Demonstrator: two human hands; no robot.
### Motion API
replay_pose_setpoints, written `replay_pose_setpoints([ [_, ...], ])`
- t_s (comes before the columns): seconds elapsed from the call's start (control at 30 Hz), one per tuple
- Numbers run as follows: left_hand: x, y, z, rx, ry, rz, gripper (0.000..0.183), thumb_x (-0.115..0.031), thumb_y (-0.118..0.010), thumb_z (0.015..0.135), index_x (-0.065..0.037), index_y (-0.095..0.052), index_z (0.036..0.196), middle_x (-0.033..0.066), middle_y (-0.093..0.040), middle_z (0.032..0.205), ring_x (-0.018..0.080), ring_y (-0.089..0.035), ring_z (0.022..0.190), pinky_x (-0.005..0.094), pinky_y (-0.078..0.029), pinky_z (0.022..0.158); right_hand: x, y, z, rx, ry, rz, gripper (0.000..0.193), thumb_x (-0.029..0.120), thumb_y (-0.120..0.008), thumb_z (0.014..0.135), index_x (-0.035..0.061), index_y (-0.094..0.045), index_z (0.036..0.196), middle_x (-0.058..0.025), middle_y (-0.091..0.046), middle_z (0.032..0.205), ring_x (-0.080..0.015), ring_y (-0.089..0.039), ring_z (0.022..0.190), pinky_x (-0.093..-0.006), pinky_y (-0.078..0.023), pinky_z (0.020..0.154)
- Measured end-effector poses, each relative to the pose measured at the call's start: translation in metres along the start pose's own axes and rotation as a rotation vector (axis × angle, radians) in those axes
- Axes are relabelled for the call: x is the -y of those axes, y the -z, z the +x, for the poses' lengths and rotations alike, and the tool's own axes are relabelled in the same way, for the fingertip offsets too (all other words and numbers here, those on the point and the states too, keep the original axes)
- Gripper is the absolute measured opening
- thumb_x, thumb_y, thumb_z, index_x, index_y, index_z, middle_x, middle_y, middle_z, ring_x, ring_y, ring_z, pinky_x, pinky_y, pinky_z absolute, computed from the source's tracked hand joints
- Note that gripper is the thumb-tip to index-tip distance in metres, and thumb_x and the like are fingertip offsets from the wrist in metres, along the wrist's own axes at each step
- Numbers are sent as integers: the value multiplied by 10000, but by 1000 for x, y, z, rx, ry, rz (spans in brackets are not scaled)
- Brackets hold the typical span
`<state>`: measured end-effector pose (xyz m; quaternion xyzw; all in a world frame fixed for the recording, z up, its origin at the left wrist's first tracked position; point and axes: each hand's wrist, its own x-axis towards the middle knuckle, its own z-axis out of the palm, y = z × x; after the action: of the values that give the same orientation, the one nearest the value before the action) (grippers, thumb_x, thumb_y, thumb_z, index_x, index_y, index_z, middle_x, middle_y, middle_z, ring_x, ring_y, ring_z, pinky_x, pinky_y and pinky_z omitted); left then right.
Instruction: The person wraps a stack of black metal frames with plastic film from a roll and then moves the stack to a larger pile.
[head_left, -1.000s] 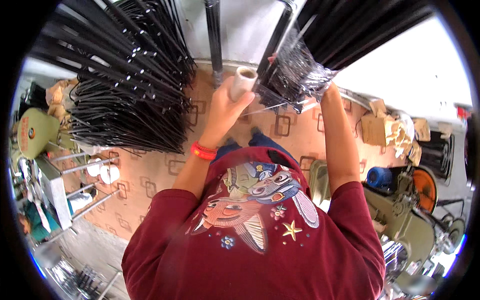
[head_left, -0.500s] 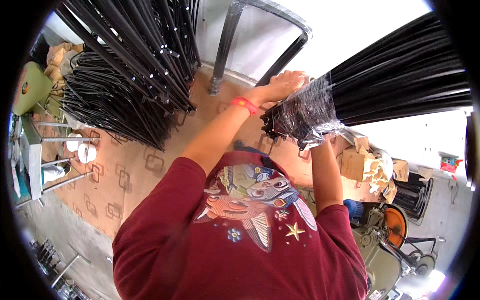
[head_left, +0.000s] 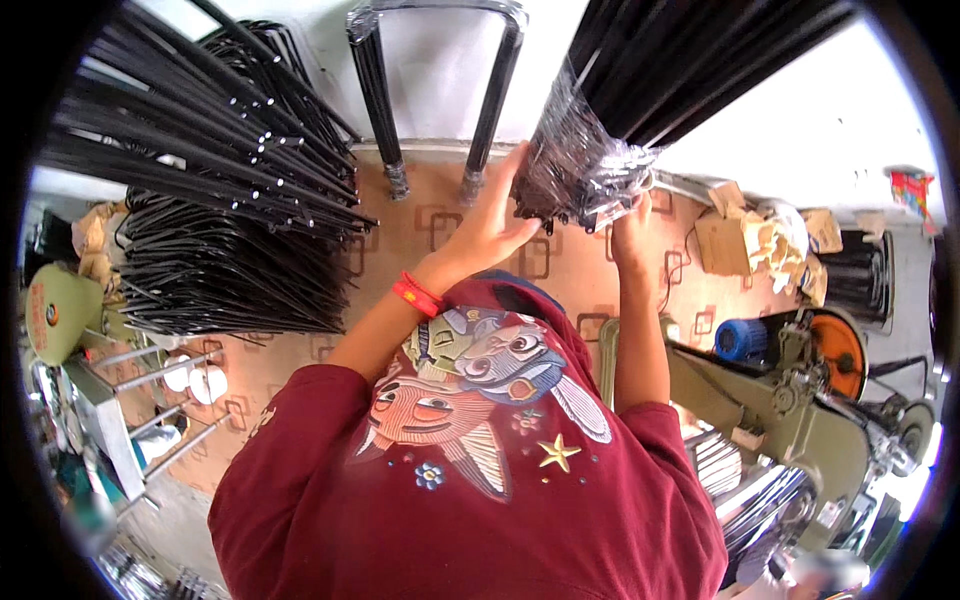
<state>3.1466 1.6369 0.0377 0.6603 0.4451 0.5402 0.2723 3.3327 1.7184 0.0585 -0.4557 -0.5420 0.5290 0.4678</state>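
Observation:
A thick bundle of long black metal tubes [head_left: 690,60] slants up toward the far right. Clear plastic film [head_left: 580,140] is wound round its near end, where dark tube ends stick out. My left hand [head_left: 497,215], with a red band at the wrist, presses its long fingers against the left side of the wrapped end, thumb apart below. On the other side, my right hand [head_left: 632,225] grips the film-covered end; its fingertips are partly hidden behind the film. Between them, the two hands hold the bundle up off the floor.
A film-wrapped black U-shaped frame [head_left: 437,10] leans on the white wall ahead. Stacks of black bent tubes [head_left: 230,260] stand at left, near a metal stool frame [head_left: 120,420]. At right are a cardboard box [head_left: 722,243] and a green machine [head_left: 760,400] with an orange wheel.
The bundle has swung from pointing right to a steeper slant, its wrapped end shifting up and left. My left hand has moved from the top of the wrap to its left side.

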Motion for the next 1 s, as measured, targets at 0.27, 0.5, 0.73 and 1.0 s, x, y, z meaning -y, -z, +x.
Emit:
replay_pose_setpoints([
  [0.27, 1, -25, 4, -168, 89, 167, 974, -155, -752, 571, 69, -123, 1281, 256, -383, 1186, 371, -418, 1110, 398, -360, 929, -7, 48, 14, 475, 192, -191, 352, -63, -511, 641, 43, -548, 975, -2, -479, 986, -111, -453, 929, -241, -359, 824],
  [0.5, 3, -14, -5, -232, 174, 338, 962, -120, -745, 559, 50, -138, 1284, 231, -374, 1201, 329, -409, 1122, 376, -338, 946, -26, 11, -20, 162, 163, -169, 315, 70, -680, 706, 11, -521, 971, -76, -540, 934, -112, -497, 855, -261, -434, 714],
  [0.73, 10, -11, -2, -177, 62, 223, 892, -86, -706, 634, 10, -101, 1281, 213, -463, 1130, 290, -480, 1063, 354, -383, 905, -50, 14, -49, 102, 452, -249, 420, -99, -570, 595, 52, -535, 985, -84, -519, 1011, -178, -513, 947, -271, -419, 773],
  [1.0, 8, -4, -6, -198, 101, -277, 779, -35, -659, 720, -16, -106, 1268, 155, -334, 1256, 259, -372, 1173, 356, -307, 982, -52, -86, -97, -299, 526, -372, 442, 54, -710, 622, -13, -467, 985, -205, -433, 1040, -342, -472, 917, -387, -400, 794],
])
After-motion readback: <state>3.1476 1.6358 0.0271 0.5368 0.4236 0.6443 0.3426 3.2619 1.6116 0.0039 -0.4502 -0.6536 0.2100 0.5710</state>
